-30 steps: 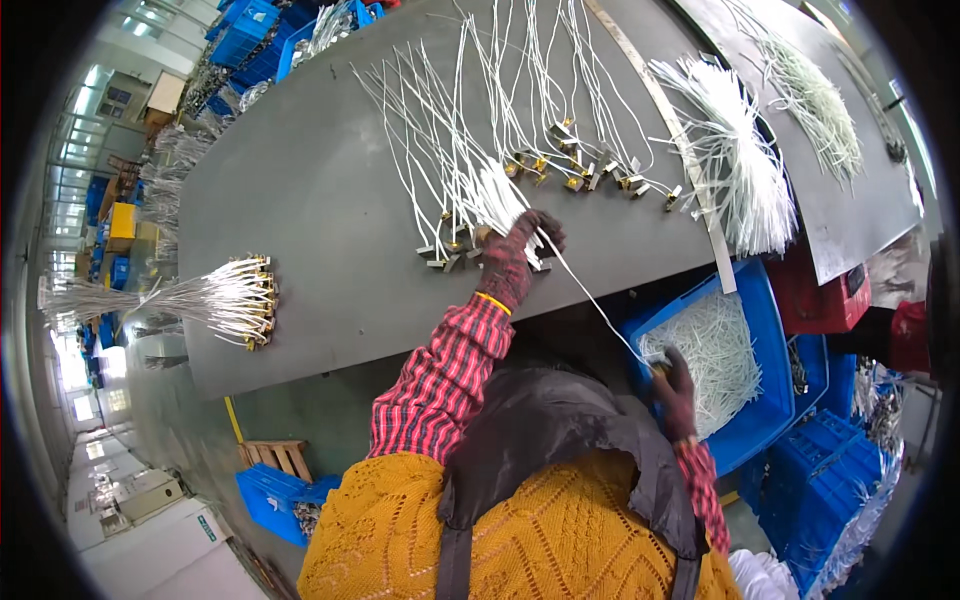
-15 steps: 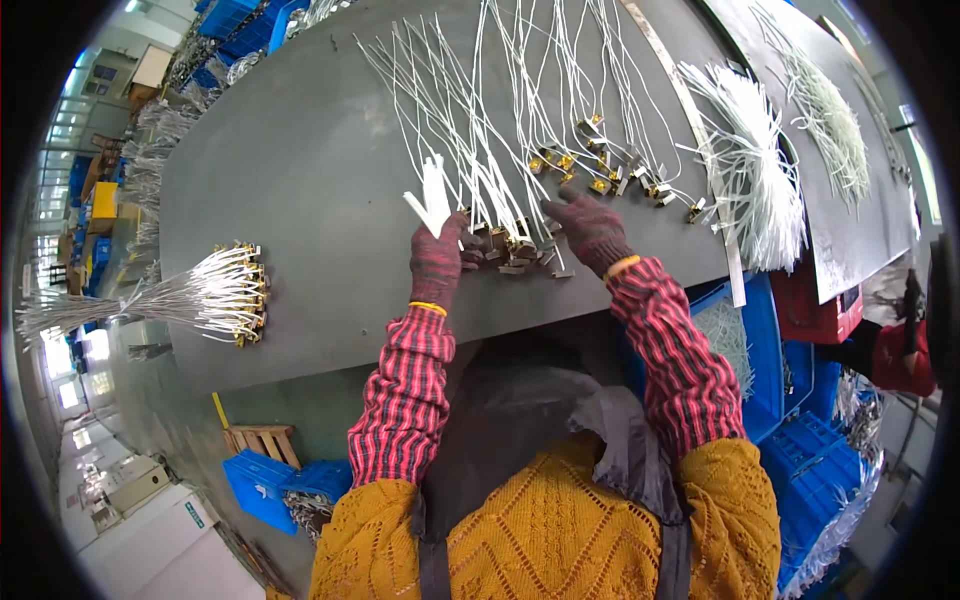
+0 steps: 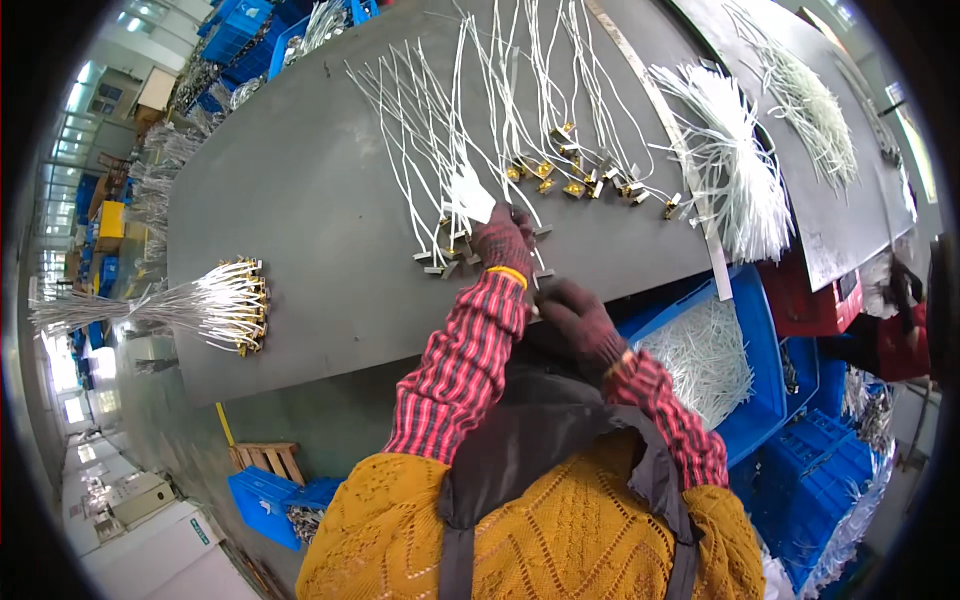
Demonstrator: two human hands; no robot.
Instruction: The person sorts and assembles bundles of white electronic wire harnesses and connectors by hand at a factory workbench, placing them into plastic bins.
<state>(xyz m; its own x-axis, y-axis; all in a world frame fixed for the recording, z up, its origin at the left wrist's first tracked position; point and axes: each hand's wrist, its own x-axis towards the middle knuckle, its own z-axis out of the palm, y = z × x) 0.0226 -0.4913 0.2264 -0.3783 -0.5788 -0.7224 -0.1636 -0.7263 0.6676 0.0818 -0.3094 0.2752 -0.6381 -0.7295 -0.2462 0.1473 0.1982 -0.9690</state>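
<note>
Left hand (image 3: 502, 245): gloved, closed on a bunch of white tubes (image 3: 470, 200), which is held just above the table (image 3: 300, 190), in from the near edge. The tubes' far ends are pointed away from the body, over the wires (image 3: 405, 165).

Right hand (image 3: 582, 320): gloved, placed at the near edge, to the right of and nearer the body than the left. Fingers are drawn in; whether anything is clamped by them cannot be told. A narrow gap is left between the hands.

Wires are laid lengthwise away from the body, with connectors (image 3: 575, 187) at their near ends. Some connectors are crowded about the left hand; others are grouped to its right, short of a flat strip (image 3: 655, 95). The near end of the strip is carried past the table edge.

Left side: a broad stretch of tabletop is seen between the wires and a tied bundle (image 3: 235, 305), whose tail is hung out over the left edge. Right side: a blue bin (image 3: 768, 350) holding cut tubes (image 3: 700, 365) is set beyond the near edge, near the right hand. A pale sheaf (image 3: 735, 180) is laid beyond the strip.
</note>
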